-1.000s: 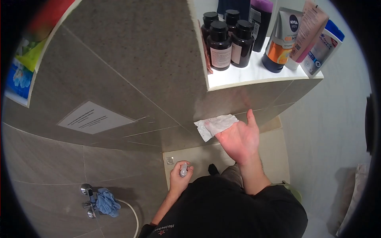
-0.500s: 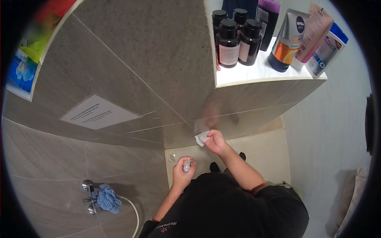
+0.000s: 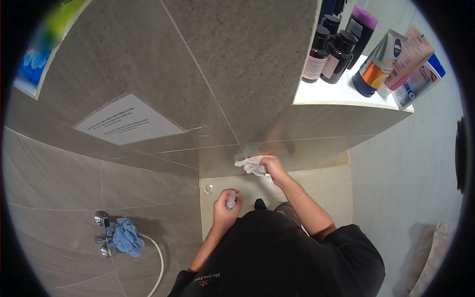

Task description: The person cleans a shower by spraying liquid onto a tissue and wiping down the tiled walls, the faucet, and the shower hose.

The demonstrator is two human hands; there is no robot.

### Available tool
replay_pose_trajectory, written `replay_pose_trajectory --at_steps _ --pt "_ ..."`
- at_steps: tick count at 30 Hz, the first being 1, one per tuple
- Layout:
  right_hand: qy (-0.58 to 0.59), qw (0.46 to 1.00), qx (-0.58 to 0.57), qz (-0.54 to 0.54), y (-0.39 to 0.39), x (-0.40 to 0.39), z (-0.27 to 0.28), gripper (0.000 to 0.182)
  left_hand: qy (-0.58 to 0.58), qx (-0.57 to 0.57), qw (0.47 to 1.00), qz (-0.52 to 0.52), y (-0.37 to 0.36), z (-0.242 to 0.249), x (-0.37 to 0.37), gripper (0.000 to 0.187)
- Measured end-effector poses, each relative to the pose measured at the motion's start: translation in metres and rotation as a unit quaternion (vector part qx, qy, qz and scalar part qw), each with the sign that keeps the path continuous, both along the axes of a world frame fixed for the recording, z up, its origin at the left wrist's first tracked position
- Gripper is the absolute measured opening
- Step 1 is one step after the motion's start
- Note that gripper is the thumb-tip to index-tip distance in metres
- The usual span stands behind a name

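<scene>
1. Your right hand (image 3: 273,168) has its fingers grasping a crumpled white wipe (image 3: 253,165); the wipe bunches out to the left of the fingers, close to the grey tiled wall (image 3: 198,106); you cannot tell from here whether it touches the tile.
2. Your left hand (image 3: 226,207) has its fingers curled round a grey nozzle (image 3: 231,200); whatever is below it is hidden in your grip; this hand is well apart from the wipe, near the floor drain (image 3: 208,189).
3. Above your right hand, the white shelf (image 3: 329,97) carries dark bottles (image 3: 339,57), a purple-capped bottle (image 3: 360,37), a Nivea Men tube (image 3: 381,64), a pink tube (image 3: 411,54) and a blue-capped white bottle (image 3: 419,88); both tubes tilt.
4. To your left, a printed notice (image 3: 129,121) is on the wall; lower down, a blue bath pouf (image 3: 128,237) is beside the chrome shower tap (image 3: 101,218), with a white hose (image 3: 161,257) curving past.
</scene>
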State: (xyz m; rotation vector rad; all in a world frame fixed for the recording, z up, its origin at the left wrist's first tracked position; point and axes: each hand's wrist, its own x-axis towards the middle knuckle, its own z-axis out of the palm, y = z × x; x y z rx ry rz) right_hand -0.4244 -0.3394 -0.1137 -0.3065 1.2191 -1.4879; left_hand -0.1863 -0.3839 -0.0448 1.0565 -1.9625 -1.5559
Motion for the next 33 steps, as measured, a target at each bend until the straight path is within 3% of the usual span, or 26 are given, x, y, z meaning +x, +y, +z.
replay_pose_trajectory --at_steps 7,9,12,19,21,24,28,33 --pt "-0.096 0.995 0.022 -0.024 -0.011 0.015 -0.065 0.045 0.009 -0.029 1.0 -0.004 -0.001 -0.003 0.002 0.019" --pt "-0.26 0.965 -0.011 -0.033 -0.008 0.019 -0.071 0.052 0.002 -0.012 1.0 0.0 0.0 -0.004 0.006 0.019" --pt "-0.273 0.96 -0.06 -0.017 0.014 0.027 -0.068 0.057 -0.003 0.003 1.0 0.004 0.0 -0.003 0.011 0.02" --pt "-0.276 0.96 -0.006 -0.042 0.042 0.03 -0.098 0.057 -0.005 -0.017 1.0 0.004 -0.003 -0.002 0.014 0.021" --pt "-0.252 0.962 0.051 -0.086 0.04 0.031 -0.108 0.041 -0.008 -0.016 1.0 0.0 -0.005 -0.005 0.013 0.021" --pt "-0.191 0.961 0.115 -0.166 0.036 0.035 -0.131 0.032 -0.008 -0.016 1.0 -0.005 -0.006 -0.006 0.012 0.021" --pt "-0.167 0.952 0.179 -0.187 0.033 0.034 -0.156 0.035 -0.015 -0.013 1.0 -0.002 -0.006 -0.001 0.01 0.021" --pt "-0.167 0.94 0.267 -0.13 0.031 0.031 -0.18 0.039 -0.026 -0.024 0.999 0.003 -0.005 0.003 0.015 0.021"
